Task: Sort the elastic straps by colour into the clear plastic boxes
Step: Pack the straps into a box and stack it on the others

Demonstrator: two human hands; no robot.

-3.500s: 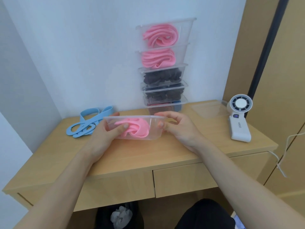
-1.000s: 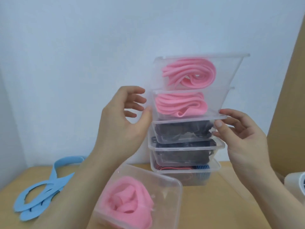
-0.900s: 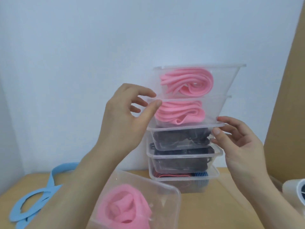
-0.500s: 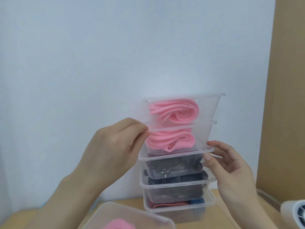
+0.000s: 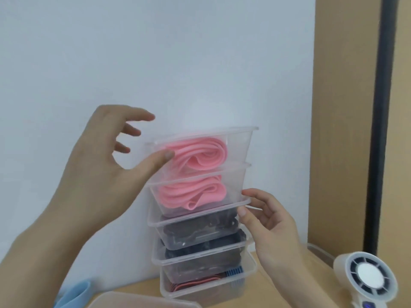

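Note:
Several clear plastic boxes stand stacked against the white wall. The top box (image 5: 240,141) and the second box (image 5: 235,181) each hold coiled pink straps (image 5: 200,156). Two boxes below hold black straps (image 5: 200,225); the bottom box (image 5: 246,276) shows red and blue pieces. My left hand (image 5: 100,163) is spread beside the top box, thumb tip on its left wall, fingers apart from it. My right hand (image 5: 266,223) touches the third box's right rim (image 5: 233,207) with thumb and fingertips. Another clear box's rim (image 5: 142,300) shows at the bottom edge.
A blue strap (image 5: 75,294) lies on the wooden desk at bottom left. A small white fan (image 5: 367,281) stands at bottom right. A clear lid edge (image 5: 318,250) lies behind my right wrist. A wooden cabinet side (image 5: 342,130) with a dark strip rises on the right.
My left hand rose from the second box's left rim to the top box and its fingers spread. The view tilted up, so the box on the desk mostly left the frame.

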